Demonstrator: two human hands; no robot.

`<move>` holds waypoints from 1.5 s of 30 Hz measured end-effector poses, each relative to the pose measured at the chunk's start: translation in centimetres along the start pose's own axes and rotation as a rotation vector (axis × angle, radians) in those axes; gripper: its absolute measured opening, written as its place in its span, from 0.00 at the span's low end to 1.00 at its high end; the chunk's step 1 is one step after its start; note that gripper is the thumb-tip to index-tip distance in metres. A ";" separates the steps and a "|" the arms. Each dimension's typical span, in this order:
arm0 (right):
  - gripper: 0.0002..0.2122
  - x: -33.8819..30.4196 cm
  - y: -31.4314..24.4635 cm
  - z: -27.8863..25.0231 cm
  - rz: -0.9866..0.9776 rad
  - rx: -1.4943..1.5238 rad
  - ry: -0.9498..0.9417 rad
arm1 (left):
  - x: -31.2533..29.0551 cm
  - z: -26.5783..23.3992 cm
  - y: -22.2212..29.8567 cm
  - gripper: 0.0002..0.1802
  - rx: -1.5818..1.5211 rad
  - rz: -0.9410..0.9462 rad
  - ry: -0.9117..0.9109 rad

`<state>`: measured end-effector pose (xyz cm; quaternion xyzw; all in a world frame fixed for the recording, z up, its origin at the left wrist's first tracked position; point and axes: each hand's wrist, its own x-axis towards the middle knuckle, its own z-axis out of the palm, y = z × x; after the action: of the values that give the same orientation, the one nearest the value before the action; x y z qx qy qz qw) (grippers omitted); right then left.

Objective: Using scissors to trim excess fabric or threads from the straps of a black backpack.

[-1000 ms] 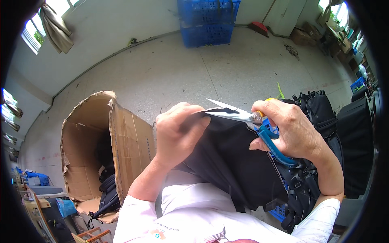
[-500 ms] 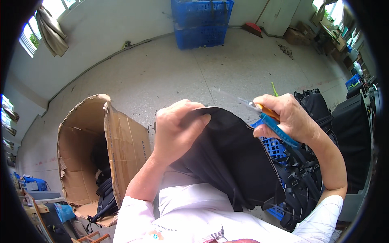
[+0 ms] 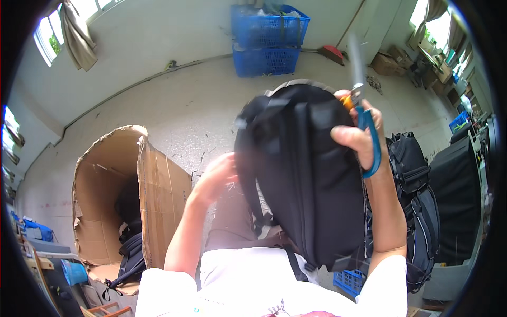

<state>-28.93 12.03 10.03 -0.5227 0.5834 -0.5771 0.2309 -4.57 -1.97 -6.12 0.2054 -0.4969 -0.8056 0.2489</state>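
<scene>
A black backpack (image 3: 317,174) with straps along its face stands upright in front of my body, partly smeared by motion. My right hand (image 3: 355,136) is closed on a pair of scissors (image 3: 371,142) with teal and orange on the handles; the blades point up and away. That hand also lies against the backpack's upper right edge, the thumb over its face. At the backpack's left side is my left hand (image 3: 217,175), blurred, its fingertips partly hidden by the bag's edge; whether it grips the fabric cannot be made out.
On the left a large open cardboard box (image 3: 166,195) holds black bags. More black backpacks (image 3: 412,174) lie at the right, beside a blue crate (image 3: 348,282). Stacked blue baskets (image 3: 266,61) stand by the far wall, near a red broom (image 3: 332,53).
The backpack has turned from its dark, open-looking side to its strapped face and risen. My left hand has dropped from its top edge. The scissors have swung from pointing left to pointing up.
</scene>
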 end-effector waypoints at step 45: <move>0.29 -14.0 2.4 -3.9 0.111 -0.806 -0.342 | 1.9 5.2 5.7 0.25 0.868 0.337 -0.528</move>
<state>-28.28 25.47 4.05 -0.6268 0.7425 -0.1955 0.1328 -7.93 -1.70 1.08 -0.0030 -0.8563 -0.4989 0.1336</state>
